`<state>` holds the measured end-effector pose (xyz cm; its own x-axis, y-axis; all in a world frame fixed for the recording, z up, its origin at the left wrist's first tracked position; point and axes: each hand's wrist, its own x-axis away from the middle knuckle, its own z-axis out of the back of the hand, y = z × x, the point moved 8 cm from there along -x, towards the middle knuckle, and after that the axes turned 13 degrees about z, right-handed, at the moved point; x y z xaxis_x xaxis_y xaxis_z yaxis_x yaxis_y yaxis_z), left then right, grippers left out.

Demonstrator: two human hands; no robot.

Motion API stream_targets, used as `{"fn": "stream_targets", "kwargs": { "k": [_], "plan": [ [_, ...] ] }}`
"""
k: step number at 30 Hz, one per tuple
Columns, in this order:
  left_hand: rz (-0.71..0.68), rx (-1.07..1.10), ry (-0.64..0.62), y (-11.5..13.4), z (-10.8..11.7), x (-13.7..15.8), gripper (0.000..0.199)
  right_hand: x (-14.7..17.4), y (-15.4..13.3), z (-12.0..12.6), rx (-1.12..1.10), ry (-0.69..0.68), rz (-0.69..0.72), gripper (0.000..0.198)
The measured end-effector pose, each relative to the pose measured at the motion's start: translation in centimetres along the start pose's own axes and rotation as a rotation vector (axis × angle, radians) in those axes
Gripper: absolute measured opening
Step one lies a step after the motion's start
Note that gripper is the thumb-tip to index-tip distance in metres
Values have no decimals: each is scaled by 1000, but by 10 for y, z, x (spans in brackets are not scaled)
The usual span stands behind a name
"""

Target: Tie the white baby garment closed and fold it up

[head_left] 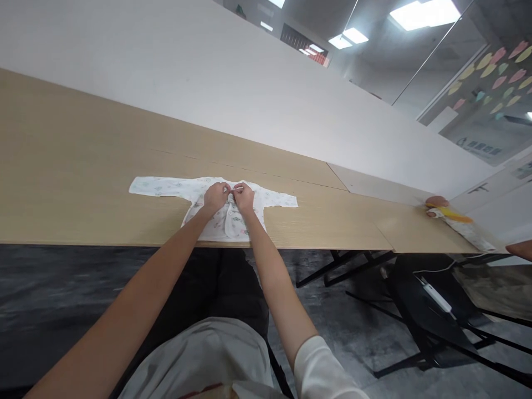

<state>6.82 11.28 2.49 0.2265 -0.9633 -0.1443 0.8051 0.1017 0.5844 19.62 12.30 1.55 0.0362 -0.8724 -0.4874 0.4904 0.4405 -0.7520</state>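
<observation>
A small white baby shirt with a faint print lies spread on the wooden table, its sleeves stretched out to both sides. Its buttoned front opening runs down the middle. At the top of that opening, near the neckline, my left hand pinches the fabric edge between thumb and fingers. Close beside it, my right hand pinches the other part of the same edge. The fingertips of both hands almost meet. Whatever fastener sits between them is too small to make out.
The light wooden table runs along a white wall. At its far right end lies a baby doll in yellow and white cloth. A black folding chair holding a white power strip stands below on the right.
</observation>
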Motion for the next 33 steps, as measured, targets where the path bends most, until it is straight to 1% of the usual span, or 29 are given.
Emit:
{"fn": "stream_targets", "kwargs": {
  "k": [3,8,11,15,20,23,25,29,31,33],
  "plan": [
    [0,-11,-14,0,-1,0,25,0,2,0,-13,12,-14,11],
    [-30,-15,7,1,-1,1,26,1,5,0,-24,8,-54,9],
    [-36,-8,3,1,-1,0,26,0,6,-1,-37,7,-63,13],
    [0,-3,-20,-3,-2,-3,27,0,9,-2,-90,31,-89,22],
    [-8,54,-25,-2,-3,-2,31,-4,4,-3,-49,33,-6,23],
    [-5,61,-29,-3,-3,-3,33,-4,7,-4,-71,20,-23,19],
    [-27,58,-63,-2,-3,-3,33,-3,10,-5,-88,11,-48,19],
    [-29,-19,-136,-8,-3,-2,38,-4,14,-1,-58,38,-73,21],
    [-39,-80,-142,-10,-1,1,40,-5,16,2,-60,65,-93,22],
    [-76,-133,-132,-8,2,7,38,-8,17,3,-84,79,-119,21]
  ]
}}
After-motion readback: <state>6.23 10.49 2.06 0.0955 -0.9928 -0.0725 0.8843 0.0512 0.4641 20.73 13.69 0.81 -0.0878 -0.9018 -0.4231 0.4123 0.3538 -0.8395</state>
